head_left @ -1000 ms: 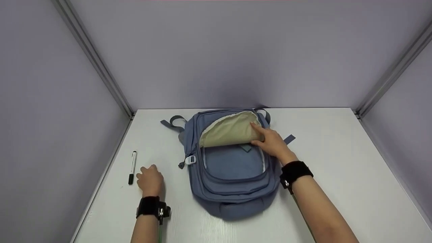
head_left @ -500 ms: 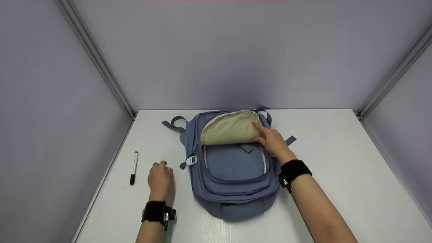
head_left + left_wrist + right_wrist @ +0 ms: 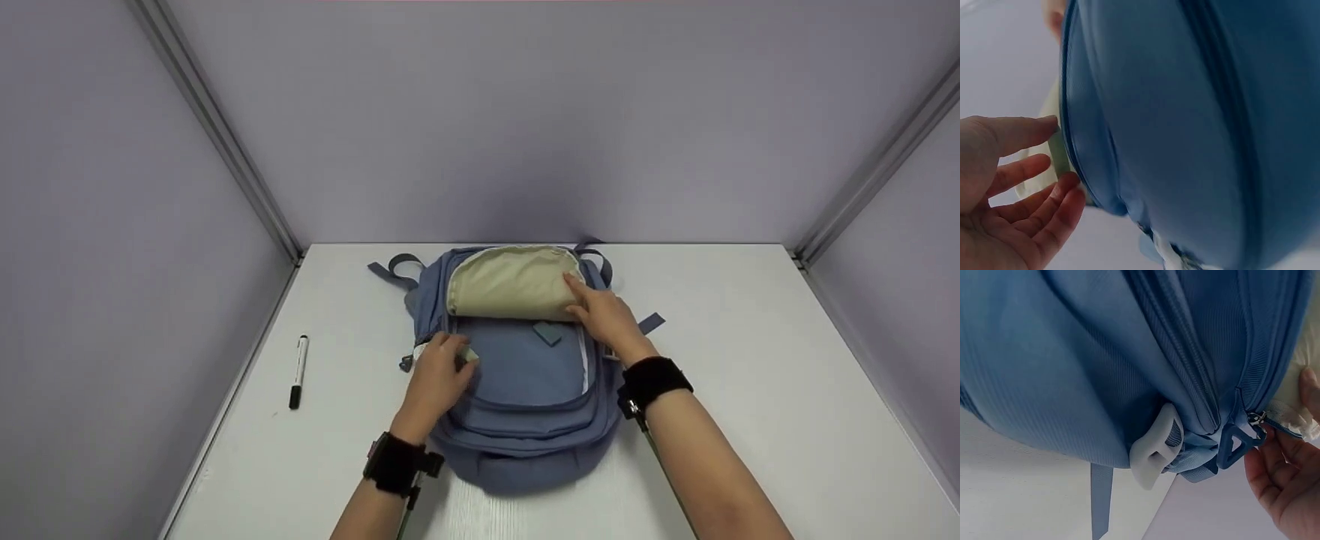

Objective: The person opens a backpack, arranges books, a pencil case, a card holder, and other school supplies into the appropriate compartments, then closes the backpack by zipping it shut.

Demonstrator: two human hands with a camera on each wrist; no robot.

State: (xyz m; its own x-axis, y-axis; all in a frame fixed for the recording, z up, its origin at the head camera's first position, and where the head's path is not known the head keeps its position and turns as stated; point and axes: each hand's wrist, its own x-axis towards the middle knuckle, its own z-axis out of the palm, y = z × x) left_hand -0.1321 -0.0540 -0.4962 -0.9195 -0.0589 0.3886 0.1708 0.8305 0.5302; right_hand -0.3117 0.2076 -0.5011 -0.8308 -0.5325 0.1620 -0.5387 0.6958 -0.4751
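A blue backpack (image 3: 525, 469) lies on the white table with its front pocket unzipped. The pocket's flap (image 3: 514, 285) is folded back, so its cream lining shows. My right hand (image 3: 607, 319) holds the flap's right edge between thumb and fingers; in the right wrist view, a dark blue zipper pull (image 3: 1235, 445) hangs beside those fingers. At the pocket's left side, my left hand (image 3: 439, 375) pinches a small pale green block (image 3: 469, 355), seen edge-on as a green strip (image 3: 1058, 151) in the left wrist view. A small teal piece (image 3: 547, 333) shows inside the pocket.
A white marker with a black cap (image 3: 298, 371) lies on the table (image 3: 247, 465) to the left. Straps (image 3: 390, 276) stick out at the backpack's upper sides. A white buckle (image 3: 1157, 447) hangs at its side. Grey walls enclose the table's back and sides.
My left hand has moved right from near the marker to the pocket's left side, and the green block has come into sight. My right hand stays on the flap, which is spread slightly wider.
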